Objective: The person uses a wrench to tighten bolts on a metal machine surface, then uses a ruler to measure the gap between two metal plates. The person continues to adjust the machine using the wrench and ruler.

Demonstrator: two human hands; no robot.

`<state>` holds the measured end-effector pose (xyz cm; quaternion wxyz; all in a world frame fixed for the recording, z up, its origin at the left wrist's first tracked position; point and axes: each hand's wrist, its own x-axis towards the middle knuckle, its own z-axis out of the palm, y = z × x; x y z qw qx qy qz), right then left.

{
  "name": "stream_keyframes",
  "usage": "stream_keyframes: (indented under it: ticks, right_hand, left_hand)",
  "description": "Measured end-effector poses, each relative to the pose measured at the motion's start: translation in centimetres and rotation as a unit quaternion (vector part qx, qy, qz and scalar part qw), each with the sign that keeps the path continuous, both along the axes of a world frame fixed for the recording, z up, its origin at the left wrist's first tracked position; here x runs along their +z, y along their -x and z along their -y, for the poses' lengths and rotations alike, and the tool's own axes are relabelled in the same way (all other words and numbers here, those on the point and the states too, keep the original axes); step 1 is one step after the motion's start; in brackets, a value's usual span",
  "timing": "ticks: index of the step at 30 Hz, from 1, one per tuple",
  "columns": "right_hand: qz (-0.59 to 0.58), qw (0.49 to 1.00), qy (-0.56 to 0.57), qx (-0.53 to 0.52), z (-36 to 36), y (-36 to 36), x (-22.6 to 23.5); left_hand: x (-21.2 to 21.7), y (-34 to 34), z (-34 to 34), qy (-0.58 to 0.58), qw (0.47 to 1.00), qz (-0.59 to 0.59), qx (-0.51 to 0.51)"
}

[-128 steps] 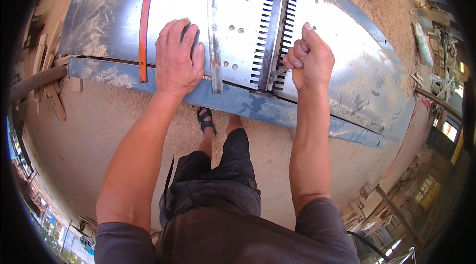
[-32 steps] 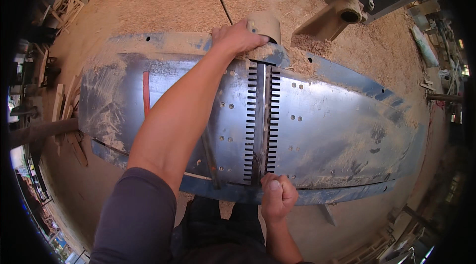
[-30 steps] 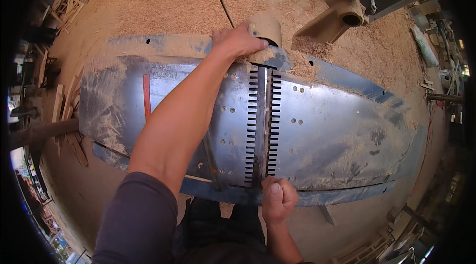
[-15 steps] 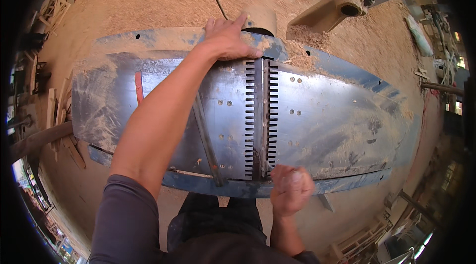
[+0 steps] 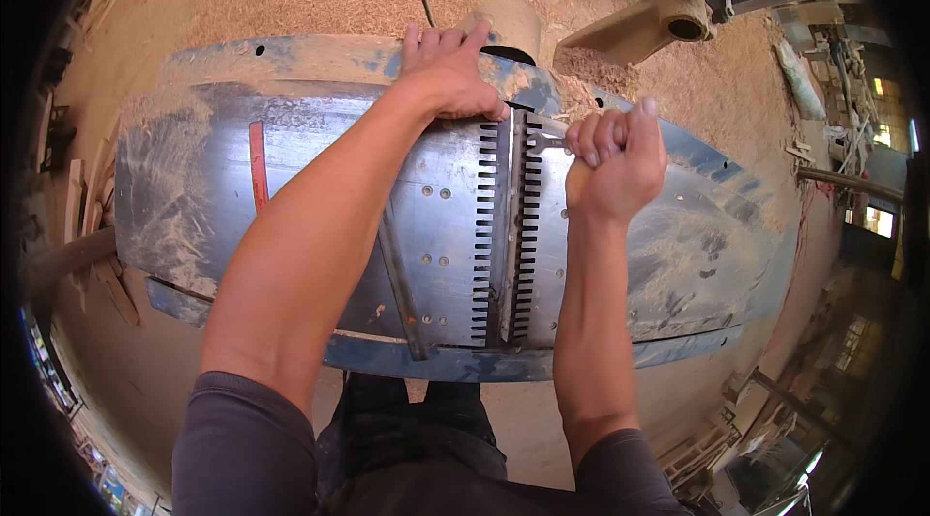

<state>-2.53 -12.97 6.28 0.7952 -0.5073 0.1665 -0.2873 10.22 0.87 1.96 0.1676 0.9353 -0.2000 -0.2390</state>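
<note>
Toothed slot [image 5: 503, 235]: one, taken as landmark; straight steel inside, two flanking rows of dark, comb-like notches.
Wrench [image 5: 550, 142]: one, grey metal, fork-tipped; at the slot's far end, tip over the right-hand notches. Cannot tell whether it sits on a bolt.
Strips: two, left of the slot; orange-red strip [image 5: 259, 167] farther off, grey bar [image 5: 403, 288] nearer and slanting.
Table [image 5: 668, 264]: one, smooth metal around the slot, smudged and dusty away from it.
Blue edge [image 5: 291, 56]: beyond the slot's far end, sawdust-coated.
Left hand [image 5: 444, 75]: open, fingers spread over the blue edge, thumb at the slot's far end.
Right hand [image 5: 617, 162]: right of the slot, fist closed around the wrench, thumb raised.
</note>
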Motion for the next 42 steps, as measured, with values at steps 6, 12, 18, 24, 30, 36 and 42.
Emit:
stream_keyframes:
  ticks: [6, 12, 18, 24, 30, 36, 42]
  right_hand:
    - [-0.071, 0.997, 0.008, 0.021, -0.2, -3.6, -0.7]
    - [-0.169, 0.985, -0.012, 0.04, -0.5, -6.4, -0.5]
    - [-0.255, 0.961, -0.01, 0.105, -0.2, -9.4, -1.1]
    - [-0.189, 0.978, 0.005, 0.092, -1.0, -7.4, -1.1]
    - [-0.11, 0.993, 0.02, 0.036, -1.9, -4.9, -1.6]
    - [-0.027, 0.999, 0.012, 0.025, -2.4, -3.4, -2.4]
    - [0.019, 0.998, 0.065, 0.006, -3.3, -1.5, -2.6]
  left_hand:
    - [0.1, -0.1, -0.2, -0.003, 1.0, -0.016, 0.001]
    - [0.1, 0.0, -0.1, -0.001, 1.0, -0.017, 0.003]
    - [-0.2, 0.1, -0.1, 0.013, 1.0, -0.008, 0.009]
    - [-0.3, 0.2, -0.2, 0.012, 1.0, -0.003, 0.014]
    - [-0.4, 0.3, -0.2, 0.019, 1.0, 0.01, 0.014]
    - [-0.2, 0.4, -0.3, 0.03, 0.999, 0.012, 0.015]
    - [0.0, 0.1, -0.4, 0.024, 1.0, 0.005, 0.006]
